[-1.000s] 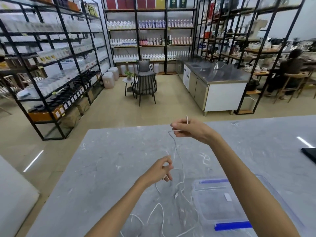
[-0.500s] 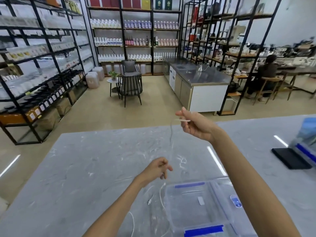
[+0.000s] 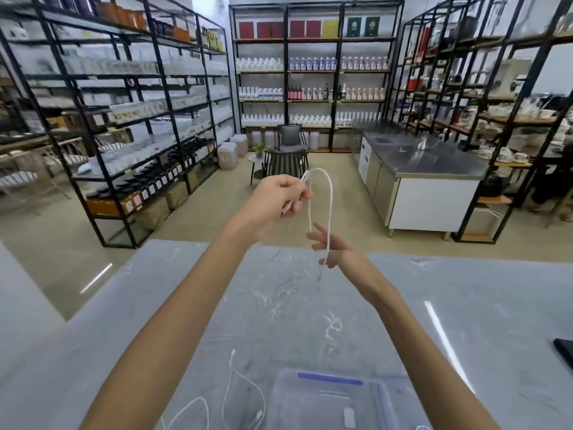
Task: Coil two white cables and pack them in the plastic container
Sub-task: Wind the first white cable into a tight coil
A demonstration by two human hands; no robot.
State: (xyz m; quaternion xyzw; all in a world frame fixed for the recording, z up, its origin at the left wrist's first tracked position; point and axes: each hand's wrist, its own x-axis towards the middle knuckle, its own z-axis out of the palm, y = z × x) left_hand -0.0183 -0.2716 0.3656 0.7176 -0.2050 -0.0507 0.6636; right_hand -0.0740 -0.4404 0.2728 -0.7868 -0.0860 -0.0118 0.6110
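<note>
Both my hands are raised above the grey marble table [image 3: 465, 305]. My left hand [image 3: 276, 197] pinches a white cable [image 3: 329, 206] near its top, where it arches in a loop. The cable runs down to my right hand [image 3: 336, 246], which holds the strand between thumb and fingers, and a blurred tail hangs below it. A second white cable [image 3: 231, 386] lies loose on the table near the front edge. The clear plastic container [image 3: 313, 405] with blue clips stands just right of that cable, at the bottom of the view.
A dark flat object [image 3: 565, 349] lies at the table's right edge. Beyond the table are black metal shelves of bottles [image 3: 310, 88], a chair [image 3: 290, 150] and a steel counter [image 3: 424, 169].
My left hand has risen from low over the table to above the right hand, taking the cable with it into a loop. My right hand has dropped lower. The view has tilted up.
</note>
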